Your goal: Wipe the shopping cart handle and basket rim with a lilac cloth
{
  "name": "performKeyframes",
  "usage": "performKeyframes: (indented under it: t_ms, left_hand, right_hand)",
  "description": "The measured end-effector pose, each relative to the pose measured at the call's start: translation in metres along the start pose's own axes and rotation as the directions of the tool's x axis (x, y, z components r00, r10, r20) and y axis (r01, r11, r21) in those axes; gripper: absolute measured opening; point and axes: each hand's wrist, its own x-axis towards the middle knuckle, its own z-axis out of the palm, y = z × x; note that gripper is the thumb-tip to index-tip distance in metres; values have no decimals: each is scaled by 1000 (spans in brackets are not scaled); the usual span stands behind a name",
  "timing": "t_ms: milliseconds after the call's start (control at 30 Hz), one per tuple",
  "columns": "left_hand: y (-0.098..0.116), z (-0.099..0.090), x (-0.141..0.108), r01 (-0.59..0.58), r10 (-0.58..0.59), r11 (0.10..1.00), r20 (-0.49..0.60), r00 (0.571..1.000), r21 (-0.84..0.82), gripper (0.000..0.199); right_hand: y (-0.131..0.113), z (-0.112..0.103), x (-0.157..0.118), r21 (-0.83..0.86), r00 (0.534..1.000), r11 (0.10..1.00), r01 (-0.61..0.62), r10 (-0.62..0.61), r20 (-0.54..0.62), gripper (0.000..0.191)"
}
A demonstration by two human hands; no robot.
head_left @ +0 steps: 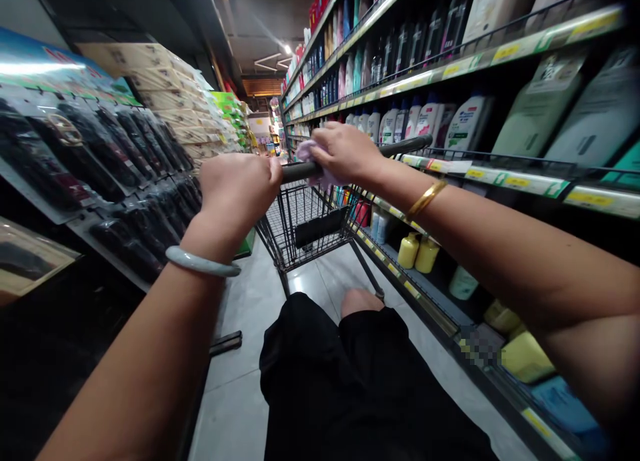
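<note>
Gripping the black handle of a wire shopping cart with both hands. Closing the fingers of the left hand around the left end of the bar, with a pale bangle on the wrist. Clenching a lilac cloth in the fingers of the right hand, against the same bar and short of its right end, with a gold bracelet on that wrist. Seeing the cart straight ahead, upright on grey floor tiles, just beyond knees in black clothing. To the right, shelves of bottles, with two yellow bottles side by side low down. To the left, hanging dark packaged goods beside stacked boxes, too blurred to identify.
</note>
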Motion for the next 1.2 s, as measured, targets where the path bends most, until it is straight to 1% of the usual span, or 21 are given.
performKeyframes:
  t_ms: [67, 133, 200, 267, 333, 367, 433, 500, 567, 600, 633, 700, 733, 800, 867, 933, 1000, 1033, 1100, 1133, 1200]
  left_hand:
    - [1, 5, 0, 26, -27, 1000, -26, 999, -15, 67]
    - [1, 9, 0, 38, -39, 999, -48, 998, -21, 69]
    - [-1, 11, -1, 35, -35, 999, -65, 997, -11, 71]
    - [-4, 12, -2, 28, -28, 1000, -82, 996, 2, 74]
    - [-10, 13, -4, 21, -20, 1000, -88, 996, 18, 76]
    - [-12, 13, -4, 24, -21, 999, -87, 996, 26, 77]
    - [-17, 14, -4, 27, -24, 999, -82, 996, 38, 77]
    - [-20, 15, -4, 33, -30, 999, -81, 996, 39, 76]
    - [-20, 16, -2, 44, -39, 998, -94, 995, 43, 76]
    - [-21, 18, -2, 48, -42, 997, -103, 994, 53, 76]
    - [-21, 19, -1, 51, -43, 996, -111, 993, 70, 77]
    - [-23, 21, -1, 46, -33, 992, -115, 993, 113, 80]
    - [-25, 22, -1, 43, -28, 990, -114, 993, 135, 82]
    - [-29, 22, -1, 37, -19, 986, -111, 994, 163, 85]
    - [-33, 20, -3, 38, -20, 986, -106, 994, 164, 84]
    - [-35, 18, -3, 29, -16, 989, -93, 996, 146, 81]
    - [-36, 17, -3, 24, -13, 992, -89, 996, 122, 79]
    - [-36, 17, -3, 24, -13, 993, -94, 995, 111, 79]
    - [-37, 17, -2, 15, -4, 995, -101, 995, 100, 78]
    - [-38, 17, -2, 4, 6, 995, -103, 995, 100, 78]
    - [-40, 17, -3, -23, 33, 994, -94, 995, 109, 78]
  right_hand:
    - [8, 4, -7, -20, 993, 995, -97, 96, -74, 46]
    - [-4, 8, -14, -11, 982, 992, -125, 122, -143, 46]
    - [-29, 10, -20, 2, 981, 998, -58, 58, -185, 43]
    - [-49, 10, -21, -4, 979, 998, 70, -69, -194, 42]
    - [-48, 8, -19, -12, 974, 987, 161, -161, -161, 40]
    - [-39, 5, -17, -11, 977, 987, 162, -162, -137, 39]
    - [-12, 0, -12, -6, 994, 998, 55, -55, -93, 37]
    - [11, -3, -7, -13, 988, 990, -137, 136, -76, 38]
    - [12, -3, -5, -23, 966, 967, -253, 251, -66, 39]
    - [3, -2, -5, -20, 966, 967, -253, 251, -67, 39]
    - [-10, 0, -5, -9, 974, 976, -219, 218, -70, 39]
    - [-40, 3, -6, 24, 990, 998, -65, 67, -122, 39]
    - [-52, 4, -5, 34, 988, 999, 8, -3, -156, 41]
    - [-57, 3, -1, 57, 982, 991, 121, -111, -150, 41]
    - [-41, -1, 7, 95, 993, 990, 107, -102, -53, 39]
    - [-19, -6, 16, 95, 997, 995, -41, 35, 62, 34]
    - [-11, -8, 22, 51, 980, 984, -173, 167, 103, 32]
    - [-15, -7, 23, 37, 981, 984, -175, 171, 93, 31]
    - [-37, -5, 19, 45, 999, 998, -49, 48, 20, 33]
    - [-50, -3, 16, 58, 998, 997, 54, -52, -33, 35]
    - [-67, -1, 11, 80, 982, 981, 175, -168, -87, 36]
